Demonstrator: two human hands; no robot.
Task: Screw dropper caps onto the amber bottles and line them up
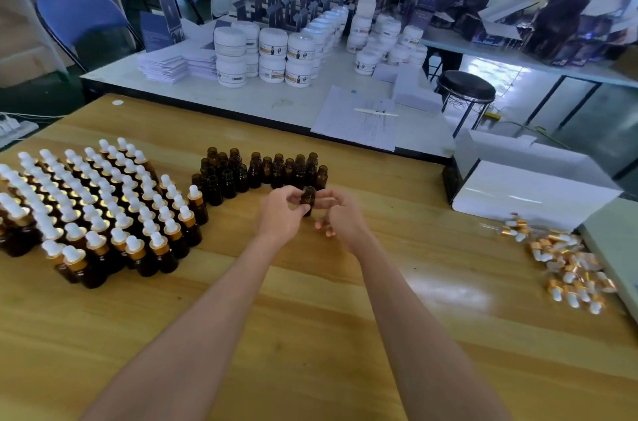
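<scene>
My left hand grips an uncapped amber bottle above the middle of the wooden table. My right hand is right beside the bottle, fingers curled and touching its side; it holds no cap that I can see. Behind the hands stands a cluster of several uncapped amber bottles. To the left, several capped bottles with white dropper bulbs and gold collars stand in rows. A loose pile of dropper caps lies at the right edge of the table.
A white box sits at the table's right rear. Beyond it, a grey table carries white jars, paper stacks and dark cartons. A person sits behind that table. A black stool stands to the right.
</scene>
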